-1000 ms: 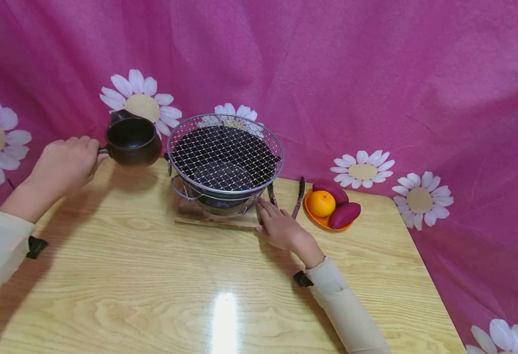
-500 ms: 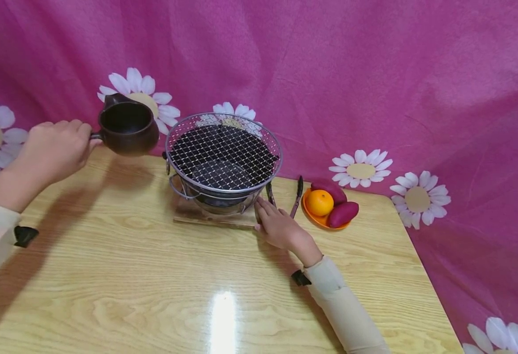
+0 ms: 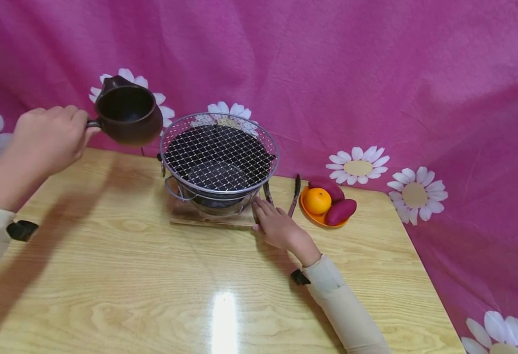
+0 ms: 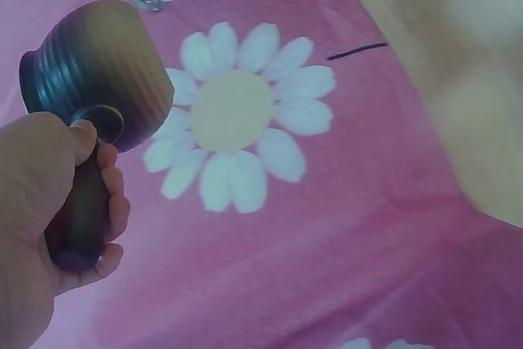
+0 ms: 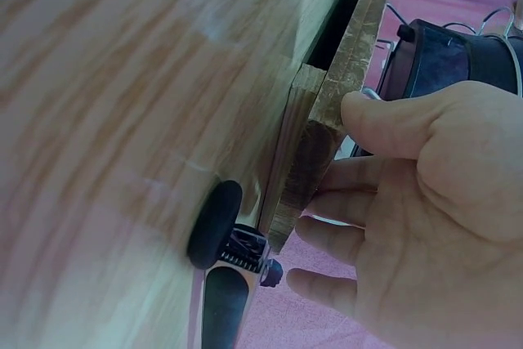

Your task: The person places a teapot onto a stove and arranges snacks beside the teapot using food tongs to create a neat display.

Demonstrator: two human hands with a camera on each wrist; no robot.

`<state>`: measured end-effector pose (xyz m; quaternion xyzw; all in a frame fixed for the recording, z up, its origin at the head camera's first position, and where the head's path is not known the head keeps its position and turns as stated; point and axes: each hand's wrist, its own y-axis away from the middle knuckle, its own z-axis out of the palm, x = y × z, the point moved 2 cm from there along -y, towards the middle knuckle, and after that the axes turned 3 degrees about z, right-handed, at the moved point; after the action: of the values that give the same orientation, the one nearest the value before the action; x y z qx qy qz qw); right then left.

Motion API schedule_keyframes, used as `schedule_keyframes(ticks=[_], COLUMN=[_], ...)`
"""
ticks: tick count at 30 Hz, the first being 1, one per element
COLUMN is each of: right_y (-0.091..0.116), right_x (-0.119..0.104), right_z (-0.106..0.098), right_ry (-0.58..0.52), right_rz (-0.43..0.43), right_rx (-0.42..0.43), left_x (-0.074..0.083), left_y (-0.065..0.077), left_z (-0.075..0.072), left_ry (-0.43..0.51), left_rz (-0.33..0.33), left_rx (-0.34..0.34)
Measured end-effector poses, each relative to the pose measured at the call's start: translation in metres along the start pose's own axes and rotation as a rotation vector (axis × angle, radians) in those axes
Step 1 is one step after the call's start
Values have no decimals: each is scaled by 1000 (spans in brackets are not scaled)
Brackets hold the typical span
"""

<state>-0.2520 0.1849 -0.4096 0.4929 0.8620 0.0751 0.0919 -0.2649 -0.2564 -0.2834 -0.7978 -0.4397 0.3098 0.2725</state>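
Note:
My left hand point(image 3: 48, 140) grips the straight side handle of a dark brown, lidless pouring pot point(image 3: 128, 115) with a spout, raised over the back left of the table. In the left wrist view the fingers curl round the handle point(image 4: 78, 218) and the pot's ribbed side point(image 4: 110, 63) shows. My right hand point(image 3: 281, 228) lies with fingers stretched at the right end of a wooden board point(image 3: 214, 220); in the right wrist view the thumb touches the board's end point(image 5: 315, 149). On that board stands a round tabletop grill point(image 3: 221, 199), topped by a wire mesh basket point(image 3: 219, 152).
Right of the grill lies a tong-like tool point(image 3: 296, 189) with black ends, partly behind my right hand. Beside it an orange plate point(image 3: 310, 216) bears an orange point(image 3: 318, 200) and purple sweet potatoes point(image 3: 341, 211). A pink flowered cloth point(image 3: 307, 73) hangs close behind the table.
My left hand has lifted the pot higher and drawn slightly left. My right hand stays at the board's end; the whole scene shifts a little left in the head view.

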Motion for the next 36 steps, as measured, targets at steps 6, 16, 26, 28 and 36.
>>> schedule_keyframes(ticks=[6, 16, 26, 28, 36], right_y=[0, -1, -1, -2, -2], right_x=[-2, -2, 0, 0, -1], right_z=[0, -2, -1, -1, 0], right_ry=[13, 21, 67, 79, 94], right_rz=[17, 7, 1, -2, -13], right_rx=[-9, -8, 46, 57, 78], left_x=[6, 19, 45, 50, 65], left_y=[-13, -31, -48, -51, -67], left_z=[-16, -36, -34, -32, -24], left_ry=[6, 18, 71, 82, 116], left_rz=[-59, -100, -30, -21, -11], left_rx=[-46, -65, -22, -16, -46])
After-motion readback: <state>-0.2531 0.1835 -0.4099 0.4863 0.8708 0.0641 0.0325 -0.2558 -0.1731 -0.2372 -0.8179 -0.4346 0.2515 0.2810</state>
